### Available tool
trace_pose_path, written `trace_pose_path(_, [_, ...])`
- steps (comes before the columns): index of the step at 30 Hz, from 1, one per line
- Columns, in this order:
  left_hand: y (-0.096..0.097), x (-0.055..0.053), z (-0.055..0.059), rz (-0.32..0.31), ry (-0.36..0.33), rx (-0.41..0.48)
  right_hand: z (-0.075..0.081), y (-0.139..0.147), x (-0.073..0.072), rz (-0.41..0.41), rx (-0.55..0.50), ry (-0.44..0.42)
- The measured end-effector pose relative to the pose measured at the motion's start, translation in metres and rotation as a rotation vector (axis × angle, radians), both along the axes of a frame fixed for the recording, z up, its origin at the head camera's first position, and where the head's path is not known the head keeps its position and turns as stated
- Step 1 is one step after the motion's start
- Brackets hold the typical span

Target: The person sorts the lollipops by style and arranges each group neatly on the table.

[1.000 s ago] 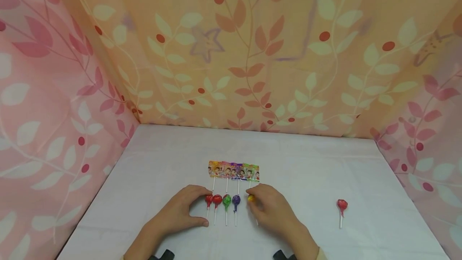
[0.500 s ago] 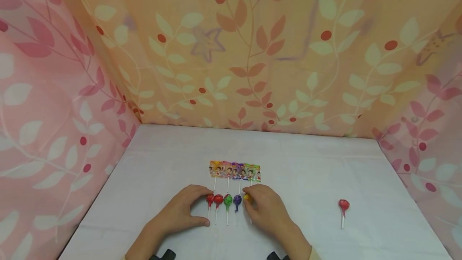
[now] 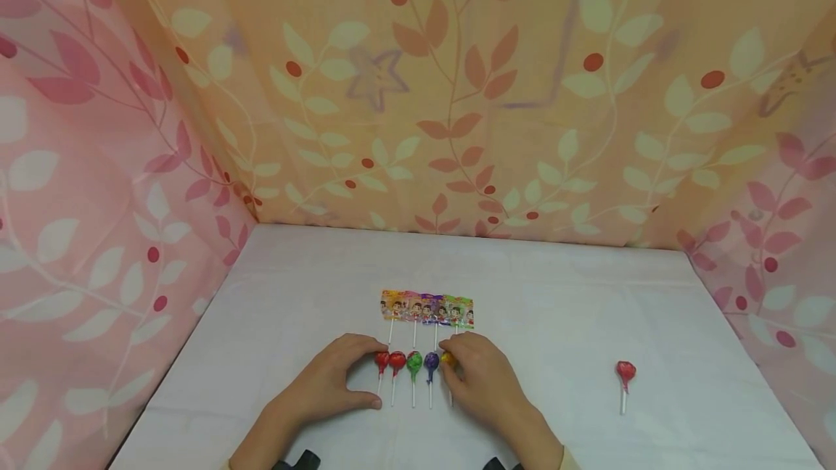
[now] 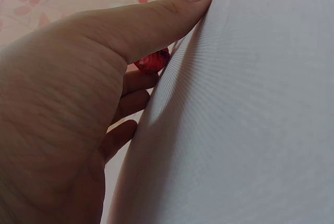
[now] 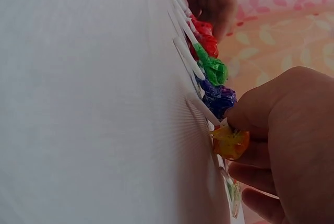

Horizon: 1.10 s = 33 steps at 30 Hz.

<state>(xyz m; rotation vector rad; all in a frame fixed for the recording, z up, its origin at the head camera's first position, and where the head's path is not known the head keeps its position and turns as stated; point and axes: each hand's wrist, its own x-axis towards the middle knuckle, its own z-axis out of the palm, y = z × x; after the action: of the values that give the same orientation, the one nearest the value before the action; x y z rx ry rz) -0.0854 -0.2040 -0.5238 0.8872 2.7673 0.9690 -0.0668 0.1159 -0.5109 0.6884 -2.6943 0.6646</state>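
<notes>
A row of lollipops lies on the white table, sticks toward the person: two red lollipops (image 3: 397, 361), a green lollipop (image 3: 414, 363), a purple lollipop (image 3: 432, 362) and a yellow lollipop (image 5: 231, 143) at the right end. My right hand (image 3: 482, 376) pinches the yellow one at its head, close beside the purple one, and partly hides it. At the left end, my left hand (image 3: 329, 379) rests with spread thumb and fingers, fingertips at the outer red lollipop's head and thumb near its stick end. In the left wrist view, a red head (image 4: 152, 61) shows behind the thumb.
Behind the row lie several lollipops in flat printed wrappers (image 3: 427, 308), side by side, sticks toward the row. Another red lollipop (image 3: 625, 370) lies alone at the right of the table (image 3: 555, 296). Patterned cloth (image 3: 451, 93) walls the back and sides.
My right hand has moved left with the yellow lollipop, bringing it up beside the purple one, and has then stayed there. My left hand has kept its place by the red lollipop.
</notes>
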Motion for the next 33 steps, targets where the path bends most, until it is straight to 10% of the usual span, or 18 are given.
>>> trace_pose_path(33, [0.0001, 0.0002, -0.0003, 0.004, -0.005, -0.013, -0.0020, -0.0009, 0.0027, 0.007, -0.012, 0.012])
